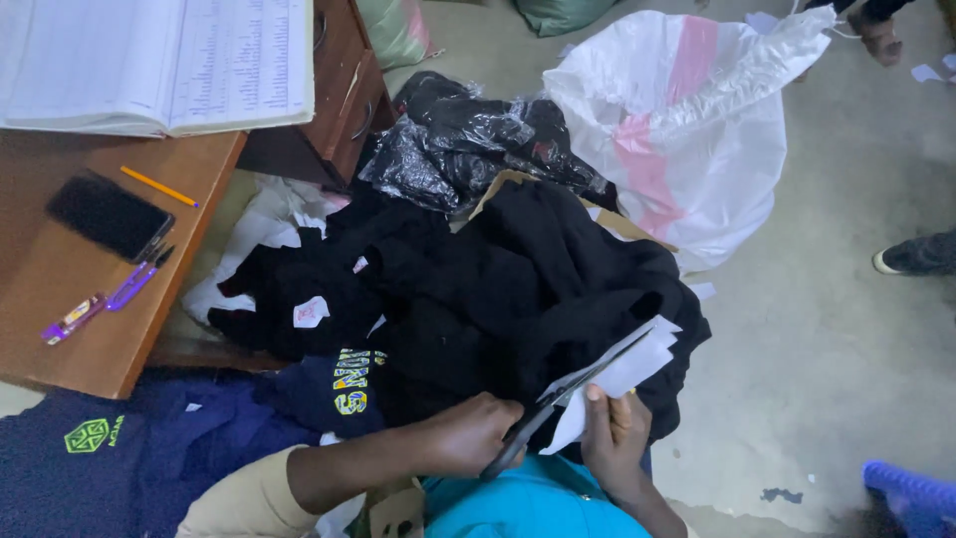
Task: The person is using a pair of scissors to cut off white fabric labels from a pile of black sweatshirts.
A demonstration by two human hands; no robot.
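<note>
Bench (60,299), left: open ledger (149,60), black phone (108,214), orange pencil (159,186), purple pens (105,297). Navy shirt (90,458), lower left, with a green hexagonal emblem. Black clothes (498,289), centre heap, bearing a small white tag (311,312) with red marks. Left hand (473,433): grip clamped on the handles of the scissors (558,399), blades apart around the paper. Right hand (615,433): grip pinched on the white paper (622,374), just above the lap. Black plastic bags (468,139) behind. White sack (697,130) with a pink stripe, right.
</note>
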